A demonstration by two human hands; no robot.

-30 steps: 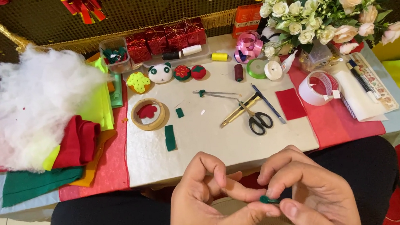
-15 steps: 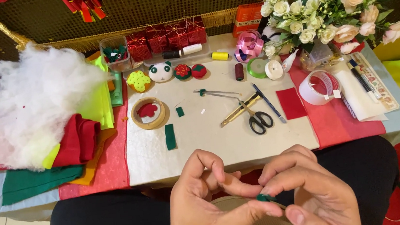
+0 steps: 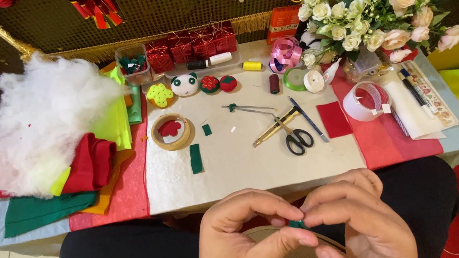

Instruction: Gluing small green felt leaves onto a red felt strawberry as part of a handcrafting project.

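Note:
My left hand (image 3: 239,239) and my right hand (image 3: 359,223) meet over my lap, below the table's near edge. Between their fingertips they pinch a small dark green felt piece (image 3: 296,224) with a bit of red beside it. Most of the piece is hidden by my fingers. A round tan object (image 3: 284,251) lies under both hands on my lap.
On the table (image 3: 244,166) lie black-handled scissors (image 3: 295,135), a tape ring with a red felt scrap (image 3: 171,131), green felt strips (image 3: 195,158), a red felt square (image 3: 334,119), thread spools, small felt figures, red gift boxes, white stuffing (image 3: 41,129), folded felt and a flower bouquet (image 3: 374,11).
My hands have shifted slightly while working the small felt piece; the fingers of both hands stay pinched together. Nothing on the table has moved.

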